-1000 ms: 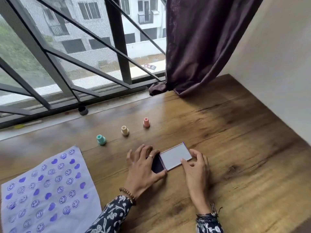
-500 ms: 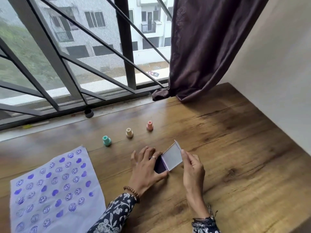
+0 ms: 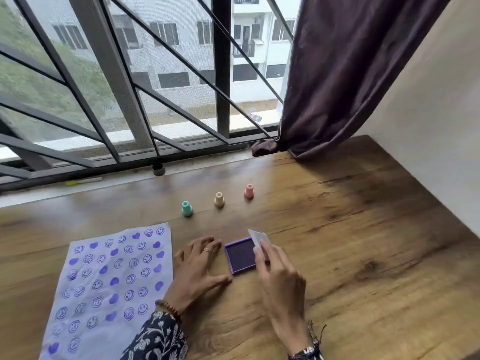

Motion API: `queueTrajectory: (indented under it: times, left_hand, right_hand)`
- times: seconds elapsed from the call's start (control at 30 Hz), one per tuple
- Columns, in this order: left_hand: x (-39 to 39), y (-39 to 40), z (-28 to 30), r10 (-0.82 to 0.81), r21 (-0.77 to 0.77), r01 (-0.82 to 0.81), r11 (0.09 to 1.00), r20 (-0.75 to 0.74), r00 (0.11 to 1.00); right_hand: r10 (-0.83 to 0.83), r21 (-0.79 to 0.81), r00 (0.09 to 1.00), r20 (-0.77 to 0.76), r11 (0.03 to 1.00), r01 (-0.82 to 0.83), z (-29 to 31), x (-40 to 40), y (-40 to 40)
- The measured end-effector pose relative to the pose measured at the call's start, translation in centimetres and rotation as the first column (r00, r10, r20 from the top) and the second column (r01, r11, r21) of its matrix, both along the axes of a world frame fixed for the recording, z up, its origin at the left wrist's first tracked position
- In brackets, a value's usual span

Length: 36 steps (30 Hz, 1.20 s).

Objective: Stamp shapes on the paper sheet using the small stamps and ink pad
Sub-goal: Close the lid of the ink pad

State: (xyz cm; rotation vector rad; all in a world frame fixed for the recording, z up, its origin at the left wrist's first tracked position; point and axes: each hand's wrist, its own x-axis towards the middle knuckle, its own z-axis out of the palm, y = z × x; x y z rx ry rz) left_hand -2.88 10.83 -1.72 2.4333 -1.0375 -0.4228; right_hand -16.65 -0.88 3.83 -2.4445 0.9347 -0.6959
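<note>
A purple ink pad (image 3: pixel 240 255) lies uncovered on the wooden table, between my hands. My right hand (image 3: pixel 279 279) holds its white lid (image 3: pixel 258 238) tilted up over the pad's right edge. My left hand (image 3: pixel 198 272) rests flat on the table just left of the pad, fingers spread, thumb near the pad's front corner. The paper sheet (image 3: pixel 111 289), covered with purple smiley faces and hearts, lies at the left. Three small stamps stand in a row beyond the pad: teal (image 3: pixel 187 208), cream (image 3: pixel 219 199) and pink (image 3: pixel 249 191).
A barred window (image 3: pixel 155 87) runs along the table's far edge, with a small dark cap (image 3: pixel 158 169) on the sill. A dark curtain (image 3: pixel 350 74) hangs at the back right. A white wall (image 3: pixel 428 113) bounds the table's right side.
My right hand has swung the white lid up off the ink pad, baring the purple surface. My left hand has slid off the pad to its left side.
</note>
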Motion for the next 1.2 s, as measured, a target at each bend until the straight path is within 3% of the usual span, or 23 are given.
queueTrajectory:
  times: [0.1, 0.27, 0.4, 0.53, 1.2]
  left_hand:
    - [0.1, -0.1, 0.0, 0.011, -0.033, -0.011, 0.999, -0.007, 1.000]
    - [0.1, -0.1, -0.3, 0.018, -0.060, -0.019, 0.998, -0.013, 1.000]
    - [-0.1, -0.3, -0.4, 0.009, -0.060, -0.011, 0.998, -0.031, 0.999]
    - [-0.1, -0.3, -0.5, 0.013, -0.054, -0.013, 0.998, -0.002, 1.000]
    - [-0.3, -0.1, -0.3, 0.022, -0.074, -0.022, 0.997, 0.001, 1.000]
  right_hand:
    - [0.025, -0.127, 0.987, -0.156, 0.991, -0.045, -1.2, 0.7, 1.8]
    - [0.051, -0.172, 0.962, -0.268, 0.980, -0.099, -2.6, 1.3, 2.4]
    - [-0.007, 0.014, 0.980, -0.197, 1.000, 0.010, -2.3, 1.8, 1.1]
    - [0.001, 0.196, 0.939, -0.344, 0.978, 0.071, -2.2, 2.4, 0.2]
    - [-0.123, 0.158, 0.919, -0.376, 0.968, 0.194, -1.7, 2.9, 1.6]
